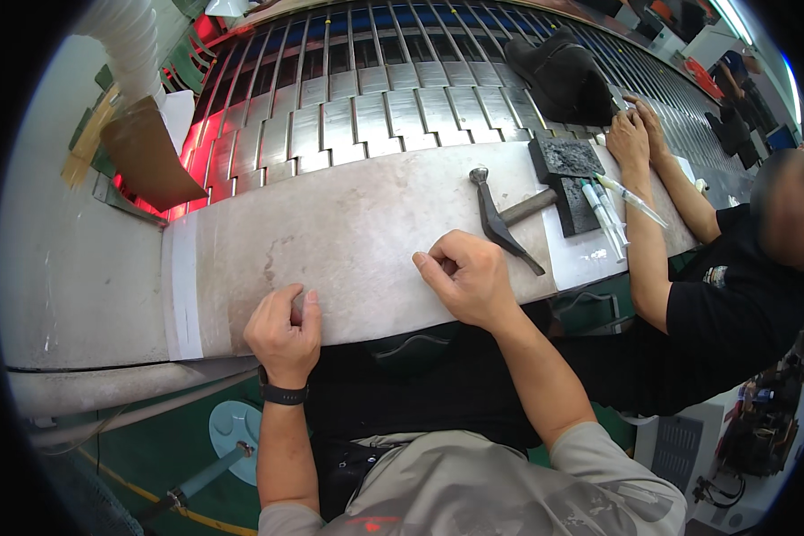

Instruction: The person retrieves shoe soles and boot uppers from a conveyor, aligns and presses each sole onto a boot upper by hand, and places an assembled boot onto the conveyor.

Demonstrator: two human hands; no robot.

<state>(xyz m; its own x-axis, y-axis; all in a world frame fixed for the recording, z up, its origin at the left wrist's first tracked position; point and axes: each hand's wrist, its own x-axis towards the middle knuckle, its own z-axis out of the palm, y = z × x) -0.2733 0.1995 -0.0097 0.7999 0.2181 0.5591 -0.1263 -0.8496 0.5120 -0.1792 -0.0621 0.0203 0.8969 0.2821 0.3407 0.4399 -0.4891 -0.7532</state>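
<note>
Head view: both of the person's bare hands rest on or just above the pale counter (357, 232), well apart. The left hand (283, 335), with a black watch (284, 393) at the wrist, sits at the near edge with its grip released, fingers half curled and the thumb standing away from them. The right hand (469, 277) is curled more closely, thumb alongside the forefinger; whether its grip encloses anything, one cannot tell.

Just beyond the right hand lies a hammer (496, 219), its dark metal head slanting from a round face to a narrow tip, its handle pointing away to the right. Near the handle's end are two black blocks (578, 208), with three slim syringes (604, 210) beside and partly over them. At the right a co-worker in black reaches across, hands (630, 141) together near a dark, curved piece (563, 79). That piece sits over a slatted metal conveyor (393, 116) along the counter's far side, lit red at its left end.
</note>
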